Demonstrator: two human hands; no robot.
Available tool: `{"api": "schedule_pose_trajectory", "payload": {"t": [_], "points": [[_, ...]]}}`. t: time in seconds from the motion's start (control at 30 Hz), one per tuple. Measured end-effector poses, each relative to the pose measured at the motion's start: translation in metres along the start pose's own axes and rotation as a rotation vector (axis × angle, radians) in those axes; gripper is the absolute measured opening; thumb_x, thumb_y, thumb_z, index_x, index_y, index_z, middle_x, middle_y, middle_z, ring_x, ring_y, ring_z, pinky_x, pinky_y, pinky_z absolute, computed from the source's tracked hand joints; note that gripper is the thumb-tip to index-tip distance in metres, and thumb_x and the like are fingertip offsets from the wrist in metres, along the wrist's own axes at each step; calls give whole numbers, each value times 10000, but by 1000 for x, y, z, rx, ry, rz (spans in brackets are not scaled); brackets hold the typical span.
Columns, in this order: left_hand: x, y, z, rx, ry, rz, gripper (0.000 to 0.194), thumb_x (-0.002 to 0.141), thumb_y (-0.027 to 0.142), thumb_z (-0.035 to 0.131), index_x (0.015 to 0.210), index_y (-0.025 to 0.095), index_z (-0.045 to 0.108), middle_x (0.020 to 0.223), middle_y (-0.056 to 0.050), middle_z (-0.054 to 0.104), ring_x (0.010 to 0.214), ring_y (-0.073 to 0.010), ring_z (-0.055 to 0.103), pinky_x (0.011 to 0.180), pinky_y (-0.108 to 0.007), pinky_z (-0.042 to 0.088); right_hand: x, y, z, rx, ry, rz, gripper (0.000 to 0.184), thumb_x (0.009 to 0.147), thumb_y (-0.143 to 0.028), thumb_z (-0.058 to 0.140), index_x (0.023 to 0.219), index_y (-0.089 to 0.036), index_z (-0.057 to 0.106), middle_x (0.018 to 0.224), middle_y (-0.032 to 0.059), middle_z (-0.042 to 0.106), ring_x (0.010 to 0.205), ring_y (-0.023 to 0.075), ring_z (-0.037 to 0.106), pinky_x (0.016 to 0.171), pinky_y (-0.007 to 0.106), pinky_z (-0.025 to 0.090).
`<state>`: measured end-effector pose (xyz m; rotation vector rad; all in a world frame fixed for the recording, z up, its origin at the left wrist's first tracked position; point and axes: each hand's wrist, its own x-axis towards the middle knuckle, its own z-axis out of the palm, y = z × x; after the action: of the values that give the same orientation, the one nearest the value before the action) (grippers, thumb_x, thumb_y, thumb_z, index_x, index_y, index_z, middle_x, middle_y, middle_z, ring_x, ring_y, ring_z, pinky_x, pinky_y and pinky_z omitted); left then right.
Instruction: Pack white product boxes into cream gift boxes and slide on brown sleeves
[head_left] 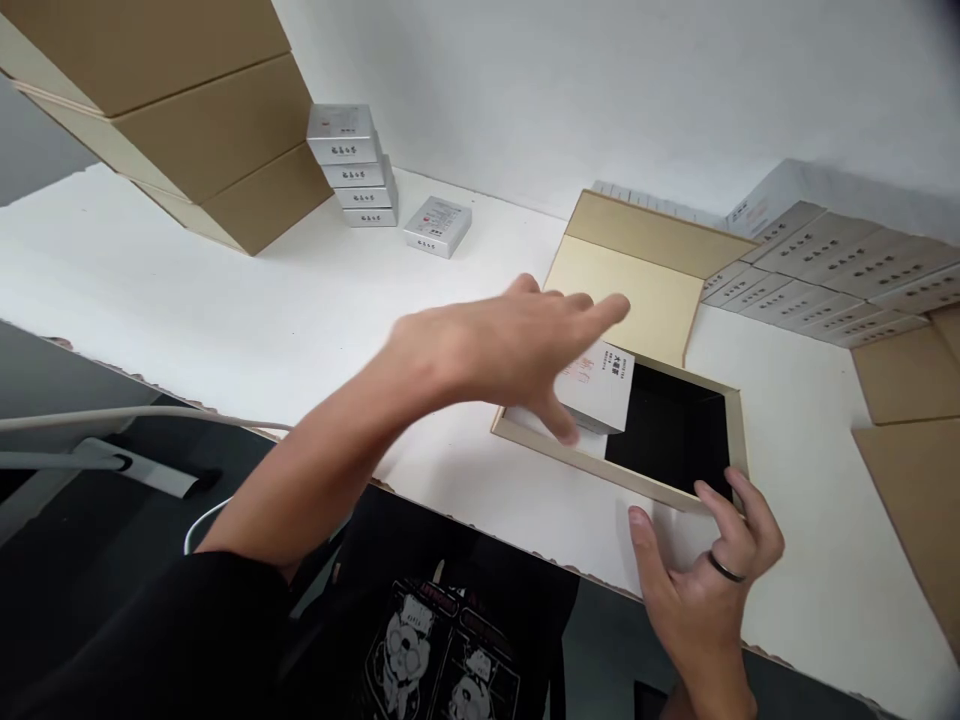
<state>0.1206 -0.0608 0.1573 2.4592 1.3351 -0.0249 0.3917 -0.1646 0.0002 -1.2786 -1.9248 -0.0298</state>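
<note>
An open gift box (555,445) with a beige rim and black interior lies on the white table, its lid folded back. At its left end sits a small white carton (619,390) with printed characters, apparently resting on another white piece inside. Over this carton my left hand (502,345) is spread, thumb near its front side and fingers stretched beyond its back edge; I cannot make out firm contact. My right hand (709,570), wearing a dark ring, hooks its fingertips over the gift box's front right corner, with the thumb in front of the wall.
Tall brown boxes (217,130) are stacked at the left. Beside them stand a pile of small silver-white cartons (352,170) and a single carton (439,228). Rows of similar cartons (832,260) line the back right. More brown boxes (907,380) sit at the right edge.
</note>
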Motion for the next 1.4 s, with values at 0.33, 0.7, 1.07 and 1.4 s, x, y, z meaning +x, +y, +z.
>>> {"api": "schedule_pose_trajectory", "payload": {"t": [0.33, 0.7, 1.07, 1.4], "points": [[-2, -3, 3, -112, 41, 1, 448, 836, 308, 793, 1149, 244, 479, 929, -32, 639, 747, -197, 598, 596, -277, 370, 1, -6, -1, 19, -58, 81, 622, 918, -357, 733, 1439, -242, 414, 1530, 188, 334, 1463, 358, 335, 1167, 670, 351], [43, 22, 24, -72, 419, 88, 286, 976, 437, 711, 1008, 194, 563, 895, -20, 692, 787, -193, 629, 660, -311, 386, -3, 4, 2, 98, 33, 55, 944, 873, -285, 781, 1565, -279, 138, 1593, 205, 210, 1541, 347, 242, 1164, 725, 313], [54, -150, 36, -246, 608, -1192, 1229, 730, 435, 871, 1592, 63, 77, 1569, -253, 370, 1451, -412, 332, 1167, -577, 278, -6, 10, 3, 46, 32, -35, 899, 865, -313, 807, 1520, -280, 192, 1422, 165, 279, 1516, 382, 273, 1126, 688, 379], [45, -162, 39, -325, 840, -987, 907, 820, 547, 716, 1487, 197, 210, 1477, -174, 448, 1324, -345, 426, 1051, -534, 324, -7, 14, 6, 12, 58, -69, 978, 817, -294, 850, 1554, -242, 208, 1422, 189, 305, 1504, 412, 287, 1100, 734, 399]]}}
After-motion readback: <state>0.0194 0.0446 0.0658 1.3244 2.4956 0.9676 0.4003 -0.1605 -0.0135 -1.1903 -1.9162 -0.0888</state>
